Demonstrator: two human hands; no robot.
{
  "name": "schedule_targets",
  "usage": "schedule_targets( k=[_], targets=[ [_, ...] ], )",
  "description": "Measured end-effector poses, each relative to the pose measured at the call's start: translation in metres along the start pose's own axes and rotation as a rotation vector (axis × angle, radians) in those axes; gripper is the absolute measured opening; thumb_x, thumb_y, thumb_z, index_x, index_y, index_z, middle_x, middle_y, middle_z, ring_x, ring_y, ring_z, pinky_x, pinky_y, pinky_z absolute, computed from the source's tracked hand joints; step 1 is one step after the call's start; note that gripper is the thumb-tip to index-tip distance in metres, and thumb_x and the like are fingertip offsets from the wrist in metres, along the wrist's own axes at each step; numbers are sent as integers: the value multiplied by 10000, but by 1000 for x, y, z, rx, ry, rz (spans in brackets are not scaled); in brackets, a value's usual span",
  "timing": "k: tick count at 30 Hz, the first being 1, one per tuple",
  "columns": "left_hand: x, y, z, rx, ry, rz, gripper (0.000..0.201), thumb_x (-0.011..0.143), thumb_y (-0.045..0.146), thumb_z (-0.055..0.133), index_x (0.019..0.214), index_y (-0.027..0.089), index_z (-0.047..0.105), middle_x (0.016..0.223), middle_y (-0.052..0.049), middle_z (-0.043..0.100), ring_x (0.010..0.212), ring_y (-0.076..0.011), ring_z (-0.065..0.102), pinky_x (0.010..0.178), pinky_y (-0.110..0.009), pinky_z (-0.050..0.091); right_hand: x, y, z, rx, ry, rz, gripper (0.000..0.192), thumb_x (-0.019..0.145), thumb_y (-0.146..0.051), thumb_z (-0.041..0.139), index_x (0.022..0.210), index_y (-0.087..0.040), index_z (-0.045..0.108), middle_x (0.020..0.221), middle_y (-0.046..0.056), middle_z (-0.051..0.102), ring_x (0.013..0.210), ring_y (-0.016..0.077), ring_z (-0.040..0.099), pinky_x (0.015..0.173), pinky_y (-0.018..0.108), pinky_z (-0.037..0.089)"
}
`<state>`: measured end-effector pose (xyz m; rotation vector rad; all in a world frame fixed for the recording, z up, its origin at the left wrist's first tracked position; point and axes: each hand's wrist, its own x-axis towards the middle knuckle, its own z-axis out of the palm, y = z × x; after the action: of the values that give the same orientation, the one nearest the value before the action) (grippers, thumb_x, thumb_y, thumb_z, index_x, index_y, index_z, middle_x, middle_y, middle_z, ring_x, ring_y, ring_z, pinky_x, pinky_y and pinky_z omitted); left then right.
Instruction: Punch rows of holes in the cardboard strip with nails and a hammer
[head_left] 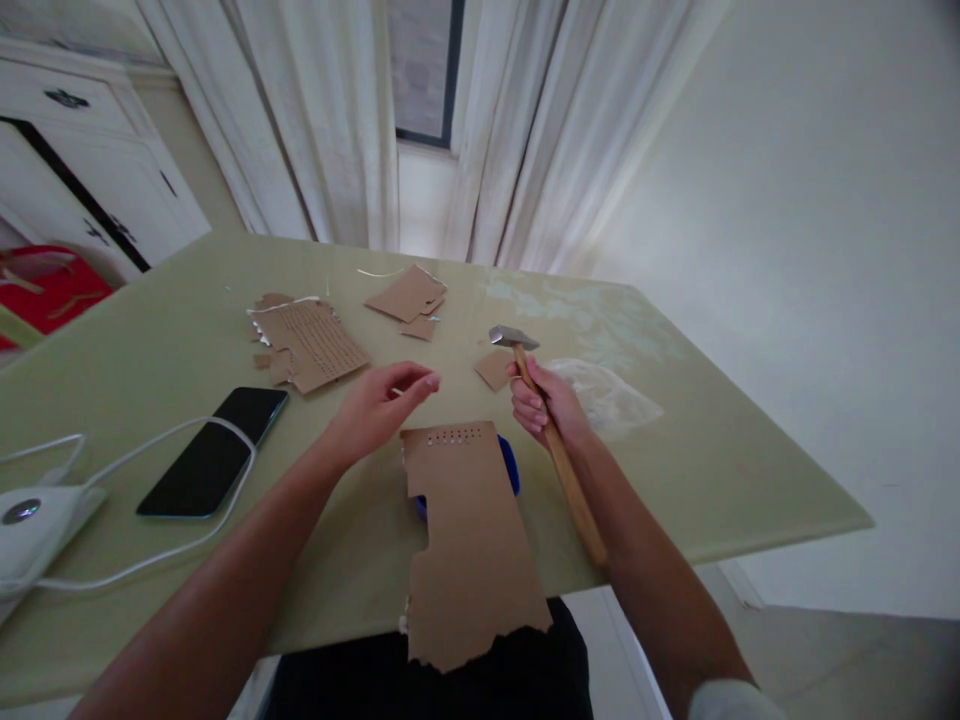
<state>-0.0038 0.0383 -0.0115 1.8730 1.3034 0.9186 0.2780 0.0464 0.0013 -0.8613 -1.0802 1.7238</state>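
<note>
The right hand [546,405] grips a hammer [553,440] by its wooden handle, metal head raised just above the table [712,440]. The left hand [382,405] hovers loosely curled, fingers pinched, holding nothing I can make out, just above a torn cardboard sheet [472,545] with a row of small nails along its top edge. A phone [214,450] lies well to the left

**Two Bare Arms Reached Forward**

The left hand [382,400] was held out in front, a little above the table. Its fingers [420,380] were bent and pinched close to the thumb, palm turned sideways. The left arm came in from the lower left. The right hand [544,405] was curled into a tight fist around a stick it held. The right arm came up from the lower right.
</note>
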Motion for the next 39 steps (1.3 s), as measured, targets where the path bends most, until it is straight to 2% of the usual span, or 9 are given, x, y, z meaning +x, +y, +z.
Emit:
schedule_targets(
  k=[4, 6, 12, 15, 19, 22, 26, 32, 39],
  targets=[
    [5, -32, -11, 597, 253, -117, 356, 1046, 442, 562, 1139, 182, 787, 1133, -172, 815, 1104, -385, 745, 999, -526, 579, 8, 29, -20, 90, 33, -19, 416, 974, -602, 789, 1027, -216, 645, 506, -155, 361, 342, 78, 240, 332, 185, 291],
    [5, -47, -13, 751, 221, -138, 325, 1039, 412, 564, 1154, 189, 771, 1229, -194, 782, 1209, -417, 707, 1069, -551, 552, 5, 35, -23, 89, 26, -5, 422, 978, -617, 780, 1026, -222, 639, 505, -152, 373, 336, 84, 257, 334, 191, 303],
    [6, -66, -10, 817, 52, -194, 257, 1021, 304, 486, 956, 214, 718, 1098, -187, 759, 1104, -401, 724, 1016, -534, 569, -3, 34, -10, 160, -5, 25, 424, 993, -621, 760, 1029, -211, 660, 513, -143, 375, 336, 85, 292, 332, 200, 315],
    [7, -54, -9, 645, 90, -178, 268, 1019, 346, 493, 1012, 189, 710, 1062, -172, 764, 1054, -369, 726, 982, -515, 577, -4, 36, -3, 202, -13, 34, 408, 999, -601, 756, 1015, -202, 670, 512, -142, 371, 340, 82, 282, 331, 204, 318],
    [-5, -13, -5, 150, 170, -40, 373, 1052, 490, 557, 1249, 219, 722, 1120, -88, 798, 984, -246, 727, 903, -384, 607, -4, 37, 0, 246, -6, 46, 393, 1016, -583, 746, 1010, -197, 673, 511, -140, 370, 346, 81, 276, 333, 202, 314],
    [-22, 23, 0, -28, 208, 103, 243, 1045, 470, 647, 1007, 253, 751, 1017, -53, 811, 952, -228, 733, 884, -369, 622, -4, 36, 1, 241, 23, 66, 400, 1035, -593, 728, 1008, -198, 671, 510, -139, 368, 349, 81, 280, 338, 200, 311],
    [-38, 43, 7, 16, 126, 174, 88, 998, 371, 756, 1014, 300, 806, 938, -15, 814, 817, -197, 718, 797, -354, 618, -3, 36, 2, 207, 33, 71, 421, 1024, -612, 735, 1003, -197, 671, 515, -134, 390, 354, 83, 302, 346, 204, 324],
    [-37, 36, 13, 114, 39, 194, 138, 1002, 401, 763, 1008, 279, 827, 856, -16, 793, 670, -159, 638, 595, -314, 485, -3, 43, 4, 179, 15, 62, 431, 1002, -615, 746, 1021, -190, 681, 517, -129, 416, 360, 88, 340, 350, 209, 329],
    [-35, 42, 16, 145, -31, 268, 136, 1030, 376, 729, 1035, 304, 844, 811, 0, 795, 695, -181, 638, 727, -373, 506, -3, 48, 6, 168, 2, 71, 461, 975, -633, 780, 1026, -184, 690, 515, -130, 429, 358, 83, 354, 355, 203, 320]
  ],
)
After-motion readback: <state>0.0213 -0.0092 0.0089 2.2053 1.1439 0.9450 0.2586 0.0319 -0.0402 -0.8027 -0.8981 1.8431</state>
